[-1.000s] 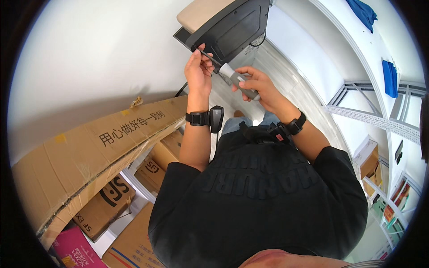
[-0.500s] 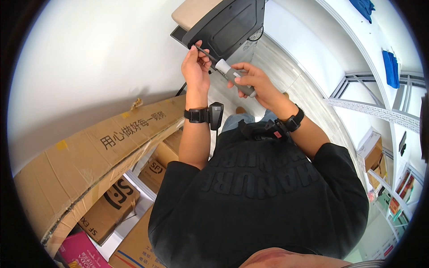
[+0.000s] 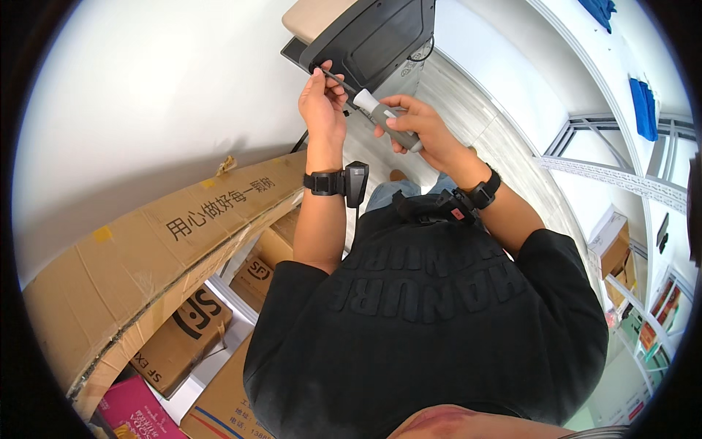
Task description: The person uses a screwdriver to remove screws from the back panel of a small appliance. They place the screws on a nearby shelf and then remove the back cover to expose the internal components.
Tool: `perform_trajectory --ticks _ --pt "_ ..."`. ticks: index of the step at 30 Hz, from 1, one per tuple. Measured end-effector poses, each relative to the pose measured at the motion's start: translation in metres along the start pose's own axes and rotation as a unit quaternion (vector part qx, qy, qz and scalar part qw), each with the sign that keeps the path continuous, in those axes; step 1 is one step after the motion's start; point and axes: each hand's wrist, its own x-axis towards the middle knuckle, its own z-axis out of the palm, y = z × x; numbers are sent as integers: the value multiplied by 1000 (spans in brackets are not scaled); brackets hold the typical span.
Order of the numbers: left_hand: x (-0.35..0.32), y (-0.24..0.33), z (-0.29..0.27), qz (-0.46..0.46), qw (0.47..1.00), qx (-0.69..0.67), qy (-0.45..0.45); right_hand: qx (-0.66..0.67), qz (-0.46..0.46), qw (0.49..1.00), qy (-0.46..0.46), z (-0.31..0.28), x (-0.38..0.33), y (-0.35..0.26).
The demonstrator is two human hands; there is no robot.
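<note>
A screwdriver (image 3: 379, 111) with a grey handle, a pale collar and a thin dark shaft slants up to the left. My right hand (image 3: 430, 133) is closed round its handle. My left hand (image 3: 323, 111) pinches the far end of the shaft between thumb and forefinger, at the lower left edge of a black moulded panel (image 3: 387, 42). The shaft's tip is hidden by those fingers, so I cannot see whether a screw is there. A beige padded piece (image 3: 322, 18) sits against the back of the panel.
A long cardboard box (image 3: 146, 227) stretches along the left by the white wall. Below it are more cartons (image 3: 183, 336) and a pink box (image 3: 139, 410). White shelving (image 3: 614, 179) stands at the right, with blue cloths (image 3: 643, 110) hanging. A dark cable (image 3: 424, 55) loops beside the panel.
My view has shifted slightly. Both hands keep their hold on the screwdriver, and its handle appears turned or moved only a little.
</note>
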Motion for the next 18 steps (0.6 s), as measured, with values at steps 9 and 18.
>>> perform_trajectory --ticks 9,18 --pt "-3 3 -2 -1 1000 10 -16 -7 -2 1000 27 5 2 -3" --pt "-2 -1 -1 8 1000 4 -12 -200 -62 975 76 8 5 4"
